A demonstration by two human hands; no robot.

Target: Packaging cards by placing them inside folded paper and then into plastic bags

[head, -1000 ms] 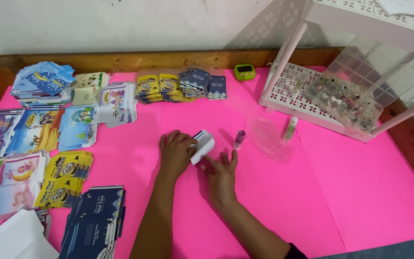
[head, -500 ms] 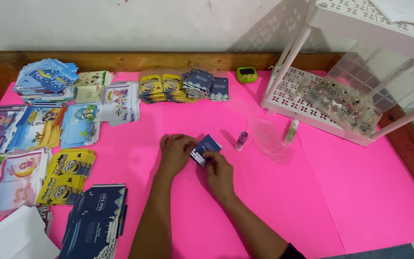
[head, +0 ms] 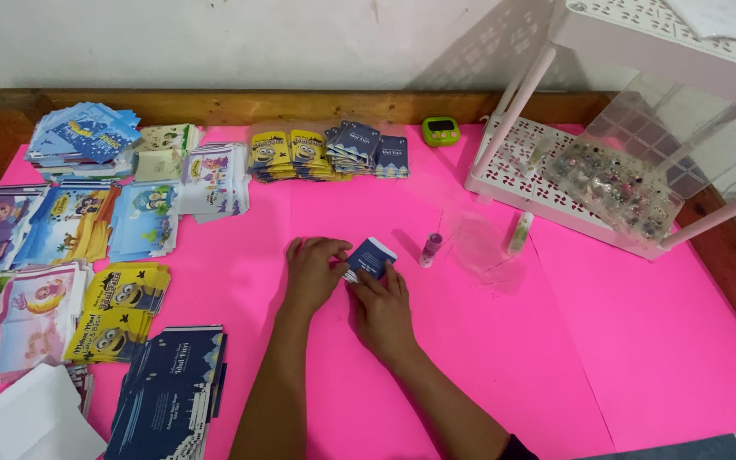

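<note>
My left hand (head: 313,274) and my right hand (head: 382,308) meet over one small dark blue envelope (head: 370,256) lying on the pink table cover (head: 623,341). Left fingers are curled, with the fingertips on the envelope's left edge. Right fingers are extended nearly flat, pressing on its lower edge; whether either hand pinches it or only presses it down, I cannot tell. The envelope is tilted, one corner pointing away from me, and sits near the middle of the table.

Just to the right of the envelope stands a small glue tube (head: 430,249) with a purple cap. Beyond it lies a clear plastic sheet (head: 480,247), and a second small tube (head: 519,232) rests beside the white perforated rack (head: 504,170). A clear compartment box (head: 623,183) of small beads leans inside that rack.

Along the far edge: yellow cartoon envelopes (head: 287,153), a dark blue envelope stack (head: 368,146), a green timer (head: 440,130). At my near left lies another dark blue stack (head: 170,392).
</note>
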